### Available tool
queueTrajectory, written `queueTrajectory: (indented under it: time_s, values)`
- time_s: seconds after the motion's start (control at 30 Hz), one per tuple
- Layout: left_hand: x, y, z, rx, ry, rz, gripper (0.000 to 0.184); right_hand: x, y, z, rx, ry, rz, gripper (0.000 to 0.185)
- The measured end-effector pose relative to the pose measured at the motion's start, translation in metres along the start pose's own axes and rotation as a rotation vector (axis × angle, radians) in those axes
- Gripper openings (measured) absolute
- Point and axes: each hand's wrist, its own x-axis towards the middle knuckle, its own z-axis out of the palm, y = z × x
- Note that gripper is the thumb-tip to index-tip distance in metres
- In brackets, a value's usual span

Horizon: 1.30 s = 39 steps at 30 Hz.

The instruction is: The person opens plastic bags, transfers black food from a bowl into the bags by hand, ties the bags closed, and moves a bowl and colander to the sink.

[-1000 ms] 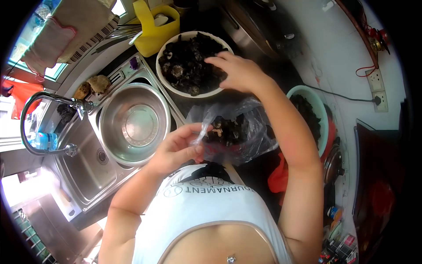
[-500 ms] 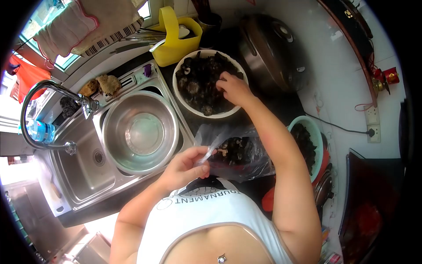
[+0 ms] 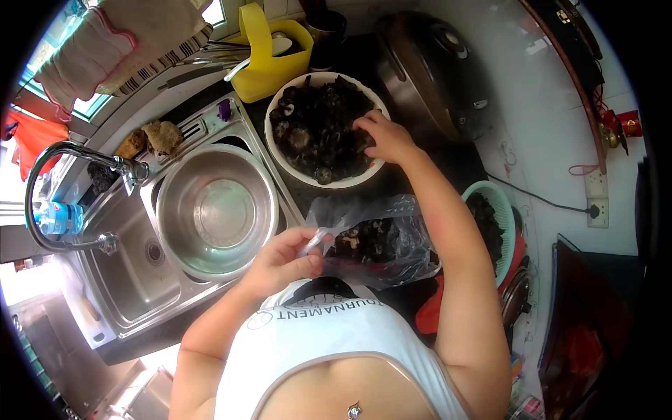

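My left hand [image 3: 283, 260] pinches the gathered edge of a clear plastic bag [image 3: 409, 255]. The bag lies in front of me with its mouth spread, and dark dried pieces like black fungus show inside it. Above it stands a round white bowl [image 3: 329, 183] heaped with dark, crinkled black fungus [image 3: 315, 129]. My right hand [image 3: 388, 140] is over the bowl's right side, fingers bent downward and thumb apart from them. Nothing shows between them, though the fingertips partly hide against the dark pieces.
At left, a metal basin [image 3: 217, 210] with water sits in the sink [image 3: 133, 280] beside a curved faucet [image 3: 52, 150]. A yellow basket [image 3: 273, 70] and a dark rice cooker [image 3: 434, 77] stand behind the bowl. A pale green colander [image 3: 507, 224] with dark pieces is at right.
My right hand has moved right across the bowl toward its rim, and its thumb and fingers have parted. My left hand still pinches the bag. The whole view has shifted slightly.
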Motion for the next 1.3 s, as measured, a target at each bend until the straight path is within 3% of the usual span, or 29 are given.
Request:
queueTrajectory:
  time_s: [0.17, 0.27, 0.37, 0.47, 0.53, 0.6, 0.67, 0.73, 0.77, 0.87, 0.9, 1.0, 1.07, 1.1, 1.17, 1.3]
  values:
    - [0.002, 0.0, 0.003, -0.003, 0.001, 0.017, 0.036, 0.01, 0.008, 0.008, 0.125, -0.012, 0.04, 0.043]
    - [0.001, 0.0, 0.002, -0.017, -0.003, 0.041, 0.037, 0.009, 0.028, 0.026, 0.258, 0.191, -0.111, 0.038]
    - [-0.001, 0.003, 0.004, -0.04, 0.035, 0.01, 0.044, -0.002, 0.015, -0.003, 0.882, -0.026, 0.238, 0.032]
    - [0.0, 0.003, 0.003, -0.053, 0.024, 0.017, 0.051, -0.031, -0.017, -0.039, 1.125, 0.044, 0.149, 0.029]
    - [0.003, 0.001, 0.002, -0.063, 0.006, 0.06, 0.056, -0.065, -0.045, -0.064, 1.194, -0.069, 0.049, 0.028]
    - [0.005, -0.002, 0.002, -0.067, 0.002, 0.098, 0.057, -0.095, -0.063, -0.072, 1.052, -0.208, -0.348, 0.03]
    - [0.007, -0.002, 0.004, -0.061, 0.013, 0.115, 0.058, -0.115, -0.084, -0.072, 0.838, -0.357, -0.574, 0.032]
    - [0.008, 0.001, 0.008, -0.05, 0.007, 0.098, 0.059, -0.132, -0.095, -0.046, 0.676, -0.483, -0.395, 0.038]
    - [0.007, 0.003, 0.011, -0.041, 0.0, 0.091, 0.06, -0.138, -0.1, -0.03, 0.516, -0.502, -0.205, 0.043]
    - [0.007, 0.0, 0.009, -0.045, -0.093, 0.104, 0.058, -0.15, -0.095, 0.017, 0.254, -0.244, -0.1, 0.047]
    - [0.008, -0.001, 0.007, -0.051, -0.133, 0.118, 0.057, -0.149, -0.095, 0.013, 0.185, -0.23, -0.15, 0.041]
    - [0.005, 0.0, 0.006, -0.067, -0.141, 0.09, 0.056, -0.127, -0.095, -0.036, 0.414, -0.456, -0.242, 0.031]
    - [0.004, -0.002, 0.004, -0.075, -0.179, 0.08, 0.056, -0.107, -0.096, -0.069, 0.622, -0.347, -0.258, 0.014]
    - [0.004, -0.002, 0.004, -0.067, -0.185, 0.075, 0.056, -0.092, -0.092, -0.078, 0.647, -0.248, -0.264, 0.014]
    - [0.004, 0.0, 0.007, -0.055, -0.181, 0.037, 0.056, -0.047, -0.082, -0.073, 0.581, 0.012, -0.167, 0.022]
    - [0.007, 0.004, 0.01, -0.047, -0.134, 0.041, 0.057, 0.056, -0.045, -0.033, 0.074, 0.115, -0.054, 0.064]
